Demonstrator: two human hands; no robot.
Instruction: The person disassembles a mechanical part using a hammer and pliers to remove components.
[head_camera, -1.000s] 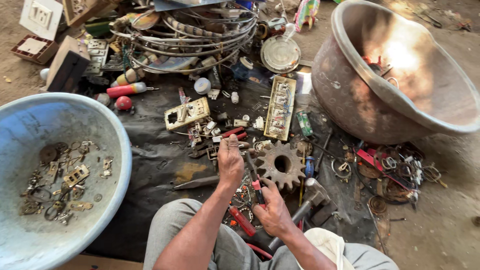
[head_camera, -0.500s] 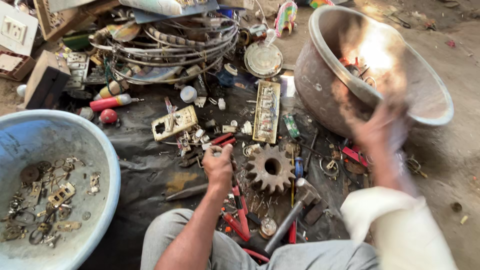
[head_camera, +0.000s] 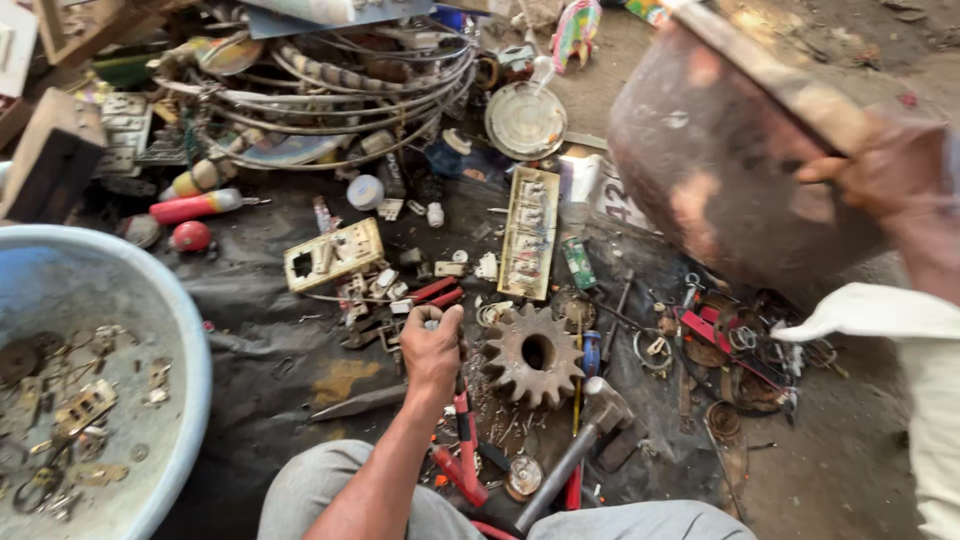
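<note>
Two hands engaged: your left hand (head_camera: 432, 345) is closed around red-handled pliers (head_camera: 466, 440), long axis toward you; your right hand (head_camera: 885, 175) grips the tilted metal basin (head_camera: 720, 170) rim, well right.

Rusty brown gear (head_camera: 532, 353); red-handled pliers (head_camera: 465, 440); pale blue basin (head_camera: 150, 300); dark brown metal pot (head_camera: 720, 170); black tarp (head_camera: 270, 350).

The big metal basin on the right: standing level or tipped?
Tipped. The big metal basin is tilted toward the camera, its rim slanting down to where the right hand grips it. Its contents cannot be seen.
</note>
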